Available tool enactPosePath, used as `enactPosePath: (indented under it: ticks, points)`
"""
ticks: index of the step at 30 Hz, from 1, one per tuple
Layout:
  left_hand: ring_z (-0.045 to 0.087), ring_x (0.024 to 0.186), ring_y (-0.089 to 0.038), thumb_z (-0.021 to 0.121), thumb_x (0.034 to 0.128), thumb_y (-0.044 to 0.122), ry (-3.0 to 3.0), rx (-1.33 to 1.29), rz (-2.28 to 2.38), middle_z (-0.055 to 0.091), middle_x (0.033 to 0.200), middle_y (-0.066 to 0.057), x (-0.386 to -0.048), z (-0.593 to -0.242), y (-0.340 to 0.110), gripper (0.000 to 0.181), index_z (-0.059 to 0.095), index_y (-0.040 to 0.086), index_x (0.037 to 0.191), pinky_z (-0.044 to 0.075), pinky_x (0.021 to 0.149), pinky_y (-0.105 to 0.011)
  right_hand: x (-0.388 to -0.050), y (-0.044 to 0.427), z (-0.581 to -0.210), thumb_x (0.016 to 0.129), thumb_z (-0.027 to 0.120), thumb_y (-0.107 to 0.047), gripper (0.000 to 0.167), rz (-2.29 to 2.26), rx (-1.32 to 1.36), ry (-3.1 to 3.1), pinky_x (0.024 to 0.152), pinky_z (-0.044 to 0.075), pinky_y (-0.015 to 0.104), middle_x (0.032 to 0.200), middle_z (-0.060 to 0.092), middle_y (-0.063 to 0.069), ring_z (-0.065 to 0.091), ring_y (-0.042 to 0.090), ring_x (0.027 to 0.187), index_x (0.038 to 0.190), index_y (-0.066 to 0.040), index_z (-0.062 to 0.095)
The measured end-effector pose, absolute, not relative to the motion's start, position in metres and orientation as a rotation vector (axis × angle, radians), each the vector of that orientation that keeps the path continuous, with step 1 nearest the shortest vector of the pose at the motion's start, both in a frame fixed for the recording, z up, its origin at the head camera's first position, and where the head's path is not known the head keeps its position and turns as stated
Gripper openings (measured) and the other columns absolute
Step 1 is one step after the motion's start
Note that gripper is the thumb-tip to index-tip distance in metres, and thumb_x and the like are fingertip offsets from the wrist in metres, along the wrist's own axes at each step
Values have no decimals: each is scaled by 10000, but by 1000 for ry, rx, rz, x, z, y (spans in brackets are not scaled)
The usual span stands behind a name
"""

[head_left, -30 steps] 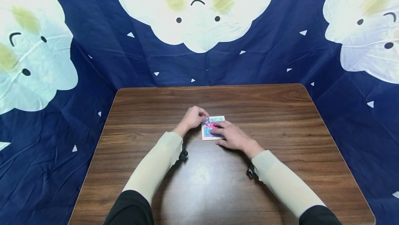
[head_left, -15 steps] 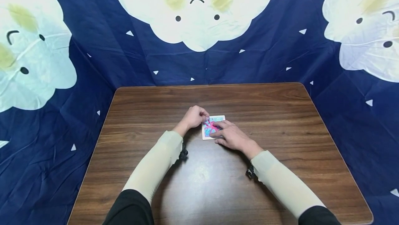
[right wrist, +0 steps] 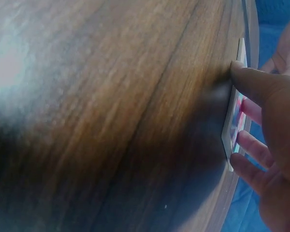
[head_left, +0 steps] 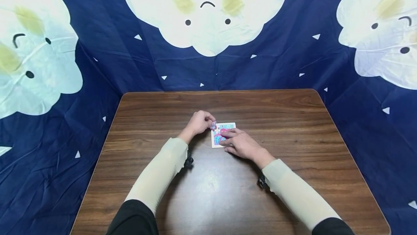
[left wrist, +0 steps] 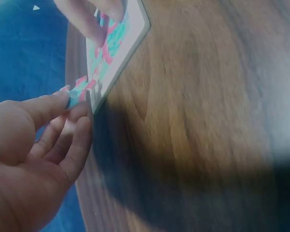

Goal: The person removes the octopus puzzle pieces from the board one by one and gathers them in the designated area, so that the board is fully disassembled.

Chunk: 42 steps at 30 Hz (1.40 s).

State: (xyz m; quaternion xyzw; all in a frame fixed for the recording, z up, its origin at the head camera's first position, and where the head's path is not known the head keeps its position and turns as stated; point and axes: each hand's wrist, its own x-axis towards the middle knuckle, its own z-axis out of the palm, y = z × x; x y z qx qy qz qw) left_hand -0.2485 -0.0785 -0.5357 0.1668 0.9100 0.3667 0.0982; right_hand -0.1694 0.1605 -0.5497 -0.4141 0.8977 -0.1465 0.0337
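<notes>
A small square jigsaw puzzle [head_left: 217, 141] with a white border and a pink and blue picture lies on the table. Its upper-left part shows a pale bare patch. Between thumb and fingertips, my left hand [head_left: 199, 122] pinches a pink and turquoise puzzle piece [left wrist: 79, 91], held just off that corner. My right hand [head_left: 244, 143] rests on the puzzle's right side with fingers spread over the picture and covers part of it. In the right wrist view, the right thumb [right wrist: 251, 82] lies at the puzzle's edge.
The brown wood-grain table [head_left: 208, 188] has rounded corners and a bright glare spot in front of the hands. Dark blue cloth [head_left: 182, 68] with white cloud faces hangs around its back and sides.
My left hand has drawn slightly left from the puzzle's upper-left corner, with the piece now visible in its fingertips. A pale patch has appeared there. The right hand stays on the puzzle.
</notes>
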Motion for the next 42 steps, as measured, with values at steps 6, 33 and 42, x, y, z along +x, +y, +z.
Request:
enactPosePath:
  ticks: [6,33,42]
  points:
    - [623,677,-64,737,893,96,2657,460,1147,754,792,7,-248,-536,-98,106,811,93,969,508,637,-234,-168,161,-553,974,705,-303,355,-456,-1277,2765,1166,364,494,1535,532,67,494,349,1380,1319,-225,713]
    - [716,753,-198,673,951,0,2644,66,1184,754,943,-180,-234,-522,-248,151,742,-75,1062,611,693,-327,-166,165,-555,987,689,-308,364,-438,-1295,2772,1167,380,481,1546,518,55,494,351,1399,1345,-238,694]
    - [652,821,-232,719,913,81,2882,136,901,770,899,-88,-237,-532,-262,107,791,37,978,503,781,-365,-164,165,-556,990,687,-305,376,-459,-1272,2786,1168,379,498,1552,513,51,481,359,1414,1360,-238,682]
